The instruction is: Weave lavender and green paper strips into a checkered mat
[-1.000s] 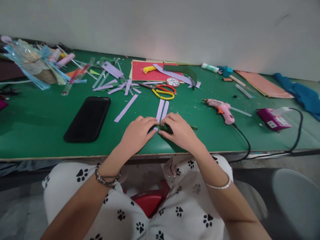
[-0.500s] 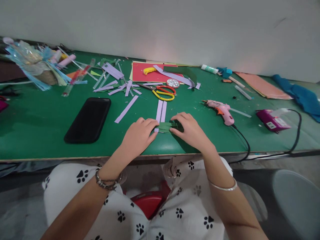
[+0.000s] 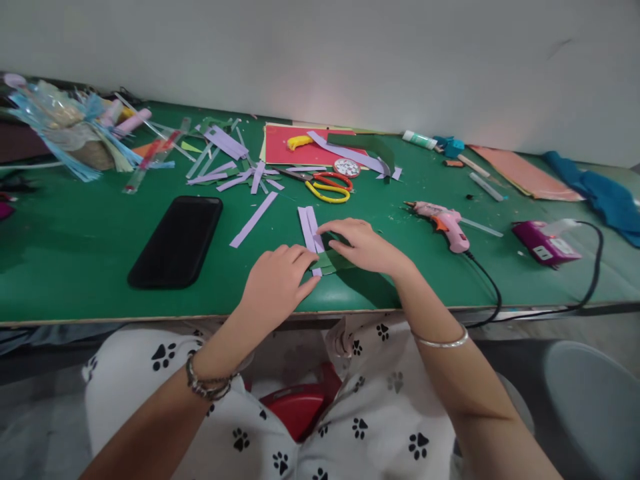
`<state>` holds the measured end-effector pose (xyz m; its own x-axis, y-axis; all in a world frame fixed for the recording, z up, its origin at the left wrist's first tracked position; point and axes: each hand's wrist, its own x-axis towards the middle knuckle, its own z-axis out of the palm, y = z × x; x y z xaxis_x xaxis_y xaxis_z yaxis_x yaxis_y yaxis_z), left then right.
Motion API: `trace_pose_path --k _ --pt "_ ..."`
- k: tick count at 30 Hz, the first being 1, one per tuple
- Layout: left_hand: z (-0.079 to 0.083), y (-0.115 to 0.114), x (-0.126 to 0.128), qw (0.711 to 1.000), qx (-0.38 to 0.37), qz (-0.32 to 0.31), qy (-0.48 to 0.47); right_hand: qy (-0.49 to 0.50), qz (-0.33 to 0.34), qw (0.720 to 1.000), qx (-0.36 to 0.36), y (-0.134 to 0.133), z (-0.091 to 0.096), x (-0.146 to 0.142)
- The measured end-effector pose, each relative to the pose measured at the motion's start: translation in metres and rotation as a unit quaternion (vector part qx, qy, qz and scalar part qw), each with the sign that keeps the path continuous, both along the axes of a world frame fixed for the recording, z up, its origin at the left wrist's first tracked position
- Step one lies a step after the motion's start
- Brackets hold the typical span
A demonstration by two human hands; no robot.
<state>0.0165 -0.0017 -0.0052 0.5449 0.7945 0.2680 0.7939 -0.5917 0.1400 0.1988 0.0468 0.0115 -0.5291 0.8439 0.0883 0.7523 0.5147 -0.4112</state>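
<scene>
Two lilac paper strips [image 3: 307, 225] lie side by side on the green tabletop, crossed near their lower end by green paper strips [image 3: 331, 262]. My left hand [image 3: 281, 279] holds the left end of the green strips down, its fingertips above and its thumb below. Over the right part of the green strips arches my right hand [image 3: 367, 247], thumb and index finger apart. Its index fingertip touches or nearly touches the right lilac strip. The palm and wrist hide the right end of the green strips.
A black phone [image 3: 176, 241] lies to the left, beside a loose lilac strip [image 3: 253, 220]. Scissors [image 3: 327, 187] rest beyond the strips. On the right are a pink glue gun [image 3: 443, 221] with its cord and a purple power socket [image 3: 545, 240]. Paper scraps [image 3: 227, 143] clutter the back left.
My right hand has moved up and left from the green strips' right end towards the lilac strips. The crossed strips have turned, with the lilac tops now leaning left.
</scene>
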Motion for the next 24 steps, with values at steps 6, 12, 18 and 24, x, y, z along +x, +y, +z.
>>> trace_pose_path --k 6,12,18,24 --pt "-0.002 -0.004 -0.002 1.0 0.015 0.006 -0.014 0.067 0.017 0.997 0.037 -0.005 0.003 -0.005" --pt "-0.006 0.001 -0.004 0.999 -0.004 0.004 -0.041 0.073 0.044 0.996 0.036 -0.028 0.005 0.004" --pt "-0.009 0.005 -0.006 0.995 -0.028 0.002 -0.09 -0.006 0.012 0.996 0.088 -0.029 -0.007 0.004" --pt "-0.006 0.006 -0.004 0.99 -0.076 0.005 -0.121 -0.021 0.043 0.996 0.079 -0.03 -0.012 0.001"
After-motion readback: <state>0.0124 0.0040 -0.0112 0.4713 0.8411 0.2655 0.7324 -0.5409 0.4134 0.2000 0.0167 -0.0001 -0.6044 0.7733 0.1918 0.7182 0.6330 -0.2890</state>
